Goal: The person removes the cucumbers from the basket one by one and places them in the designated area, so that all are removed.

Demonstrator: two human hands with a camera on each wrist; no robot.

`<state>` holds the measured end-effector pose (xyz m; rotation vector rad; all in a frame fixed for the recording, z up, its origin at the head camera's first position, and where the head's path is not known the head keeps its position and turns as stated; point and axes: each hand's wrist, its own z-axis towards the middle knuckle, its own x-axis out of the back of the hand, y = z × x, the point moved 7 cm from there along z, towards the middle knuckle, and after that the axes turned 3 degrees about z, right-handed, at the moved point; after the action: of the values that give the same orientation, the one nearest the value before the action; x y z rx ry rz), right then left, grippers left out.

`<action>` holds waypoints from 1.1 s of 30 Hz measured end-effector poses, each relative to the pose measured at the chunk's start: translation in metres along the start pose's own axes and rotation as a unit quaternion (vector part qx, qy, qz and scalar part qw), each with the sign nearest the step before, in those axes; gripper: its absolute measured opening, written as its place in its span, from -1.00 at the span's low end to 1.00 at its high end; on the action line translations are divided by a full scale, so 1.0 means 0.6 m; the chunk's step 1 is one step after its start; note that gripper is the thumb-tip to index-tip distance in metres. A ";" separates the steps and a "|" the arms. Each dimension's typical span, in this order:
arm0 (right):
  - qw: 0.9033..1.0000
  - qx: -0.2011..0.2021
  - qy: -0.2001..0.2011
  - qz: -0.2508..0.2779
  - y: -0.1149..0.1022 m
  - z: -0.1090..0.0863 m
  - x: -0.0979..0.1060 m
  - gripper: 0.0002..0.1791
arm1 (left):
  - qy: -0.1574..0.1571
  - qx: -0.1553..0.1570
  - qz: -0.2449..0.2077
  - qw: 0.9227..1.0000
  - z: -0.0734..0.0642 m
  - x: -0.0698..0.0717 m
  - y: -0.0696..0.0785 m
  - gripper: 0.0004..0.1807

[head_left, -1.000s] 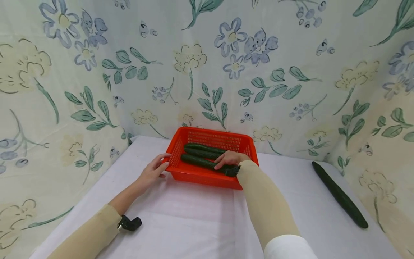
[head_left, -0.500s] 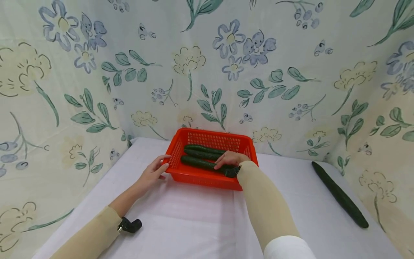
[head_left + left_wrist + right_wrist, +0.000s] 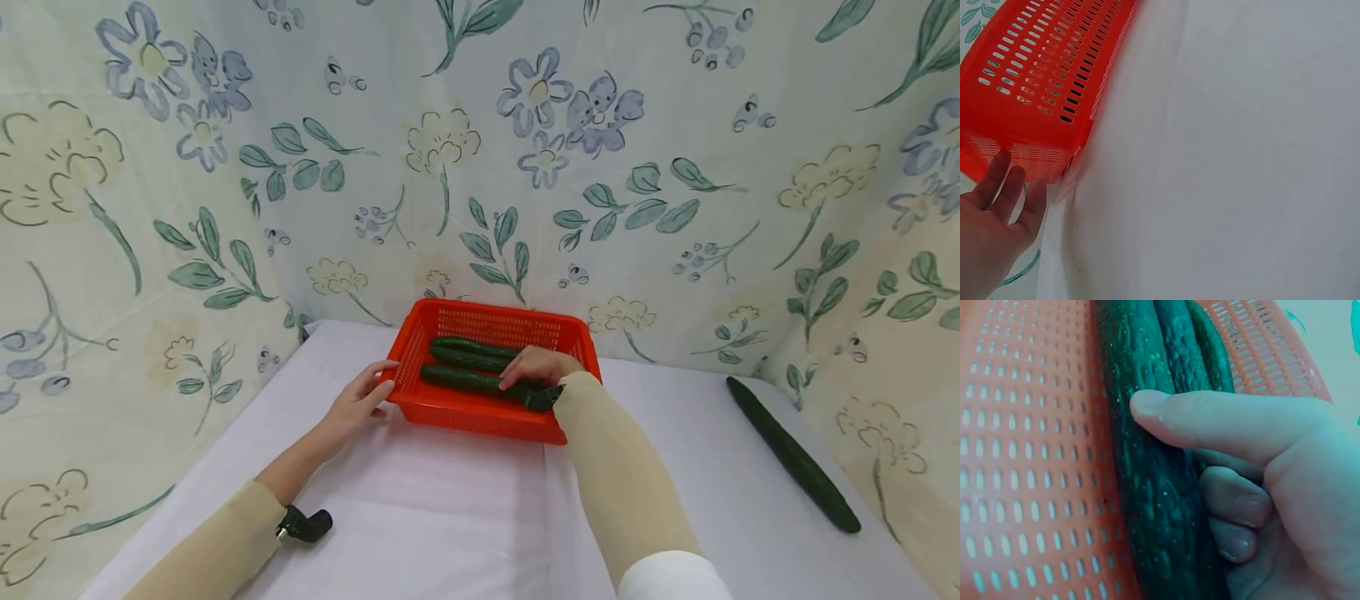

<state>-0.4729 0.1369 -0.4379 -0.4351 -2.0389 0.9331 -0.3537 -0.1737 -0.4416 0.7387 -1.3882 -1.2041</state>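
A red perforated plastic basket [image 3: 480, 423] sits toward the back of the table. My left hand [image 3: 352, 412] holds its left front corner, index finger and thumb at the rim; in the left wrist view, fingers [image 3: 1007, 199] reach against the outer end wall. Inside the basket, my right hand [image 3: 542, 367] grips the front cucumber [image 3: 457, 377], dark green and bumpy. The thumb [image 3: 1166, 412] lies across its top and the other fingers curl down its side. Two more cucumbers [image 3: 468, 357] lie just behind it, partly hidden by the right hand.
A single long cucumber [image 3: 793, 454] lies on the white-covered table [image 3: 442, 508] at the right, near its edge. Flower-printed cloth [image 3: 480, 167] hangs close behind the basket and along both sides. A small black device [image 3: 306, 525] is strapped at the left wrist.
Both hands keep their places at the basket and on the front cucumber. The whole head view shifts very slightly; nothing else visibly moves.
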 end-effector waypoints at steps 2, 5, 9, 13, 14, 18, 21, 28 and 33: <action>1.000 -0.001 -0.003 0.001 -0.003 0.000 0.004 -0.63 | 0.000 0.002 0.002 1.000 0.001 -0.001 -0.001 -0.47; 1.000 0.004 -0.014 -0.007 -0.010 -0.003 0.009 -0.65 | 0.001 0.002 0.002 1.000 0.002 -0.001 0.000 -0.49; 1.000 0.007 -0.022 -0.009 -0.023 -0.011 0.019 -0.67 | 0.001 -0.005 0.001 1.000 0.002 -0.002 0.002 -0.49; 1.000 0.019 -0.018 -0.016 -0.034 -0.018 0.032 -0.67 | 0.001 -0.010 0.000 1.000 0.000 -0.001 0.002 -0.48; 0.999 0.023 -0.017 -0.018 -0.037 -0.019 0.035 -0.66 | 0.002 -0.010 0.000 1.000 0.000 -0.001 0.001 -0.48; 0.999 0.035 -0.009 -0.018 -0.046 -0.024 0.048 -0.68 | 0.001 -0.007 -0.003 1.000 0.000 -0.001 -0.002 -0.47; 0.999 0.046 0.001 -0.016 -0.053 -0.029 0.060 -0.68 | 0.000 -0.004 -0.006 1.000 0.000 -0.002 -0.004 -0.47; 0.999 0.016 0.035 0.028 -0.052 -0.044 0.093 -0.62 | 0.000 -0.004 -0.010 1.000 0.000 -0.002 -0.001 -0.46; 0.996 0.012 0.059 0.063 -0.055 -0.056 0.111 -0.63 | -0.001 -0.005 -0.008 1.000 -0.001 -0.002 -0.001 -0.46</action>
<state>-0.4848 0.1696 -0.3640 -0.5967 -1.9087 0.9827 -0.3528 -0.1730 -0.4424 0.7433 -1.3783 -1.2237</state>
